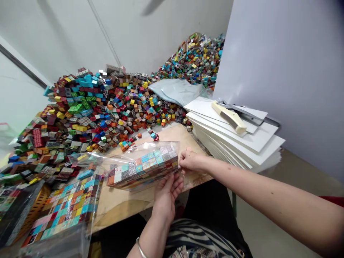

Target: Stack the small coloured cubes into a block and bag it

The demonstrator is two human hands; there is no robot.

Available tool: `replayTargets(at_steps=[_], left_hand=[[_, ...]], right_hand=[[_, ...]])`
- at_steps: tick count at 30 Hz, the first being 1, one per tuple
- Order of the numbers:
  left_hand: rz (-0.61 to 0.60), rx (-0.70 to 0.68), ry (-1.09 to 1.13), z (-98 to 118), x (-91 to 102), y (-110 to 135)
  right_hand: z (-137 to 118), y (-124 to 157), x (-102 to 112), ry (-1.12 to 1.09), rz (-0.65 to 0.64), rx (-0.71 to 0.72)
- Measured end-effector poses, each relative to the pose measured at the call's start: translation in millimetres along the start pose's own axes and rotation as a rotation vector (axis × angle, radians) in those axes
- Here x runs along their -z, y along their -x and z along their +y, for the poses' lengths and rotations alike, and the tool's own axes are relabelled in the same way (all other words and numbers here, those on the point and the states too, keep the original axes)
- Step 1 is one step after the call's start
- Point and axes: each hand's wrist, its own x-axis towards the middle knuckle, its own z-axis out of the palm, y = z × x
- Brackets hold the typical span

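Note:
A clear plastic bag lies across a wooden board and holds a flat block of small coloured cubes. My left hand, with a bangle on the wrist, reaches under the bag's near right end, fingers curled up against it. My right hand pinches the bag's right edge, fingers closed on the plastic. Both hands meet at that end of the bag.
A huge heap of loose coloured cubes fills the table's left and back. More bagged cube blocks lie at the near left. A stack of white sheets on the right carries a cream-handled knife. A grey plastic bag lies behind.

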Motion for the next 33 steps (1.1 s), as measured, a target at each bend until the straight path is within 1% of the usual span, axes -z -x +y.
replayTargets(at_steps=[3, 9, 12, 15, 17, 21, 24, 26, 33], left_hand=[[0.030, 0.008, 0.002, 0.3, -1.7, -1.3], [0.036, 0.030, -0.009, 3.0, -5.2, -1.4], [0.037, 0.080, -0.018, 6.5, -5.8, -2.5], [0.011, 0.155, -0.053, 10.3, -5.9, -4.5], [-0.029, 0.176, -0.056, 11.6, -5.6, -5.6], [-0.088, 0.151, -0.020, 9.7, -4.3, -6.2], [-0.110, 0.125, 0.004, 6.7, -4.0, -6.2], [-0.108, 0.108, 0.019, 5.2, -4.4, -6.3], [-0.071, 0.074, 0.032, 3.0, -6.6, -6.5]], right_hand=[[-0.4, 1.4, -0.8, -0.032, -0.033, -0.011], [0.4, 7.1, -1.6, -0.152, -0.036, 0.035], [1.9, 7.3, -3.3, -0.202, -0.027, 0.041], [2.9, 7.0, -5.0, -0.222, -0.026, 0.044], [2.4, 7.5, -5.6, -0.226, -0.025, 0.044], [-0.3, 9.3, -6.7, -0.221, -0.041, 0.038], [-1.0, 8.9, -8.7, -0.202, -0.065, 0.028], [0.3, 6.7, -10.4, -0.168, -0.065, 0.026], [12.3, -9.9, -17.1, -0.011, 0.001, 0.052]])
